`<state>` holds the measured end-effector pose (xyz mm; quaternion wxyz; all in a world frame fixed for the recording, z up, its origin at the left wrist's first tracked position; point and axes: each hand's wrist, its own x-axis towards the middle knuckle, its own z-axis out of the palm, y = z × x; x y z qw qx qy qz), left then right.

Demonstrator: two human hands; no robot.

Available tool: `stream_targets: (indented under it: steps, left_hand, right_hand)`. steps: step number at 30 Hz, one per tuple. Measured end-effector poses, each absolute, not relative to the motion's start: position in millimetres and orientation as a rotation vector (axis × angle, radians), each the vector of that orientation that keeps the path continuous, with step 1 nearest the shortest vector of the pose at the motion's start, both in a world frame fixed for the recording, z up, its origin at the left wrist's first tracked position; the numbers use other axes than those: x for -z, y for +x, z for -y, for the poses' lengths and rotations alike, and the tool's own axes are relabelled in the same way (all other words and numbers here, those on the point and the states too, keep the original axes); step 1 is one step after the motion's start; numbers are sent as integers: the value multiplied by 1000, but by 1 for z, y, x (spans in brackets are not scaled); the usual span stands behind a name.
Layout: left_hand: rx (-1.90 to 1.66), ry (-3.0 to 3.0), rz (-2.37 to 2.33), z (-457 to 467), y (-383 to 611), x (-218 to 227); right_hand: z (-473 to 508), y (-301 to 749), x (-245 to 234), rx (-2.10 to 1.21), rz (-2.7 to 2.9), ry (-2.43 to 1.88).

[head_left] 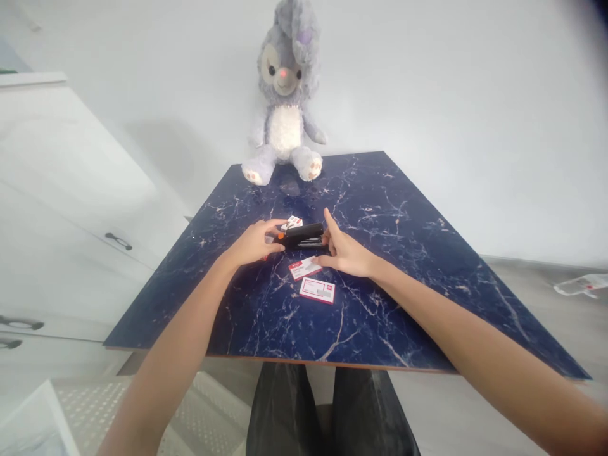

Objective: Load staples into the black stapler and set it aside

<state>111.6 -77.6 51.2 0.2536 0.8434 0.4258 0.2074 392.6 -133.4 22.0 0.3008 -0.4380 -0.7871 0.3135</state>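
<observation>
A black stapler (304, 235) with an orange spot at its rear lies across the middle of the dark blue table, its top arm raised from its base. My left hand (256, 242) grips the rear end between thumb and fingers. At the front end is my right hand (349, 251), index finger stretched out and thumb spread apart; its curled fingers are at the stapler's mouth, partly hidden. A red-and-white small box (304, 268) lies just below the stapler, by my right thumb. Nearer me is another small box (317, 291). A white-and-red packet (292, 222) shows behind the stapler.
A grey plush rabbit (285, 130) sits at the table's far edge against the wall. White cabinets (71, 190) stand on the left. The marbled table (380, 304) ends just in front of my legs. A clear and red object (582, 285) is at the far right.
</observation>
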Motion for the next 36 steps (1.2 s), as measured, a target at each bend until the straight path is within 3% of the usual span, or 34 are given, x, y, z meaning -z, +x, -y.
stream_targets:
  steps: [9,16,22,29,36]
  left_hand:
    - [-573,2364,-1217,82,125,-50]
    - [-526,2545,-937,105,154,-48]
    - [-843,2652,-1215,88,138,-45]
    - [-579,2650,-1233,85,137,-31]
    - [-477,2672,-1288,94,136,-50]
  right_hand:
    - [132,388,-14,-788,2088,-1148]
    - [130,387,-12,-627,2071,-1130]
    - [130,390,-11,-605,2067,-1176]
    - [132,388,-13,-615,2083,-1204]
    - [131,390,-11,-577,2106,-1215]
